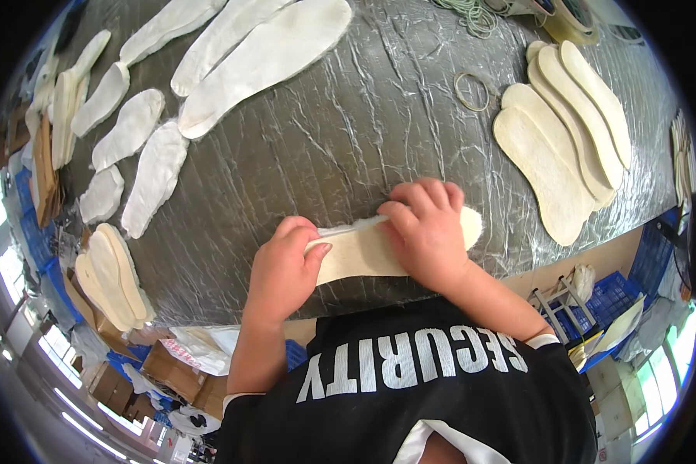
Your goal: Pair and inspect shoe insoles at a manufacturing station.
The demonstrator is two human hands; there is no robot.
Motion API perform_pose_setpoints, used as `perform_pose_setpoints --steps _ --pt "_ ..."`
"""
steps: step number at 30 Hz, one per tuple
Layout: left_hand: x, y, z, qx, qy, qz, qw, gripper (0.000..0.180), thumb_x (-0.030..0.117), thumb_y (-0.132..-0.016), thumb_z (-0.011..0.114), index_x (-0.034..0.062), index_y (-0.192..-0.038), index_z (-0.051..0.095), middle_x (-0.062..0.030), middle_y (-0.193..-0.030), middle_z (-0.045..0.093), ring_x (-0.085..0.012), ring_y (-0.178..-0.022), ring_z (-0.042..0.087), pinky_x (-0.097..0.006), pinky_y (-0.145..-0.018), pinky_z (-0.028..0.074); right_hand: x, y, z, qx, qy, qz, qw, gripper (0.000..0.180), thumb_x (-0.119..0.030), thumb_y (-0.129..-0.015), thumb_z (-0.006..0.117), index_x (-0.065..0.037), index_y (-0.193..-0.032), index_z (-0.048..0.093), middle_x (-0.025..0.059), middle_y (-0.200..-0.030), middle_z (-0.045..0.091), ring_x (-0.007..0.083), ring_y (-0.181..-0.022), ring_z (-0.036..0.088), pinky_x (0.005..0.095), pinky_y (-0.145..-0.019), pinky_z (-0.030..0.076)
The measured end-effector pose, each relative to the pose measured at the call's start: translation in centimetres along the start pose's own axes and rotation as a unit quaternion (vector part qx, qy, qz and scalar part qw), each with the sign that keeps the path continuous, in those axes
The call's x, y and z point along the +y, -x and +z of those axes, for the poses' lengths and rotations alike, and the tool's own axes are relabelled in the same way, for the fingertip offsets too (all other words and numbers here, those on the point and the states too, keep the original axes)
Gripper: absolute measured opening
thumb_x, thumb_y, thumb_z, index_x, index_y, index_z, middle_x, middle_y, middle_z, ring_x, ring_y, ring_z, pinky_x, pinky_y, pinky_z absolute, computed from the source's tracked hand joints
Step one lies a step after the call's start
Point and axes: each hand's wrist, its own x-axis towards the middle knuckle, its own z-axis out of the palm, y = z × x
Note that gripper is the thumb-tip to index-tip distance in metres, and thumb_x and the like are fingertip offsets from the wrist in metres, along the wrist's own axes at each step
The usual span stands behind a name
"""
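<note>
A cream insole (359, 251) with a white fleecy layer along its far edge lies flat at the near edge of the grey wrinkled table (340, 131). My left hand (280, 272) presses on its left end, thumb on top. My right hand (425, 232) lies palm down over its right half, fingers curled at the far edge. The fluffy tip of the insole shows past my right hand.
A fanned stack of cream insoles (564, 131) lies at the right, a rubber band (472, 91) beside it. White fleecy insole pieces (259, 58) spread across the far left. More stacked insoles (112, 278) sit at the near left edge. Crates and boxes are below the table.
</note>
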Motion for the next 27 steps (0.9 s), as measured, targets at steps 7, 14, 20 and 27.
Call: perform_pose_setpoints --steps 7,14,20,27 --pt "-0.5 0.6 0.7 0.118 0.188 0.001 0.975 0.027 0.001 -0.085 0.056 -0.0009 -0.112 0.054 -0.0119 -0.115 0.056 -0.0173 -0.081 0.063 -0.028 -0.072 0.049 -3.2 -2.6 2.1 -0.144 -0.324 0.024 0.935 0.037 -0.010 -0.075 0.070 -0.006 -0.109 0.058 0.0087 -0.087 0.062 0.0267 -0.085 0.058 0.0390 -0.082 0.042" --pt "-6.3 2.8 1.3 0.159 0.361 -0.160 0.905 0.020 0.009 -0.095 0.049 -0.0031 -0.108 0.059 -0.0094 -0.087 0.065 -0.0153 -0.070 0.065 -0.026 -0.061 0.051 -2.8 -2.8 0.6 -0.187 -0.313 -0.040 0.930 0.011 -0.002 -0.078 0.066 -0.005 -0.086 0.059 0.0050 -0.079 0.058 0.0233 -0.077 0.054 0.0332 -0.077 0.037" --pt "-5.1 1.7 1.7 0.102 0.417 -0.195 0.882 0.018 0.010 -0.090 0.058 -0.0036 -0.100 0.063 -0.0054 -0.078 0.064 -0.0088 -0.059 0.056 -0.024 -0.054 0.049 -2.8 -2.7 0.1 -0.192 -0.350 -0.006 0.917 0.007 -0.009 -0.084 0.063 -0.005 -0.088 0.059 0.0058 -0.081 0.058 0.0231 -0.079 0.053 0.0336 -0.080 0.037" --pt "-5.8 1.2 2.6 0.044 0.442 -0.134 0.886 0.013 0.012 -0.091 0.059 -0.0006 -0.089 0.061 -0.0020 -0.082 0.061 -0.0068 -0.063 0.052 -0.020 -0.057 0.042 -2.4 -2.8 0.5 -0.191 -0.345 0.002 0.919 0.007 -0.010 -0.084 0.065 -0.003 -0.085 0.063 0.0053 -0.081 0.058 0.0204 -0.080 0.052 0.0319 -0.078 0.039"
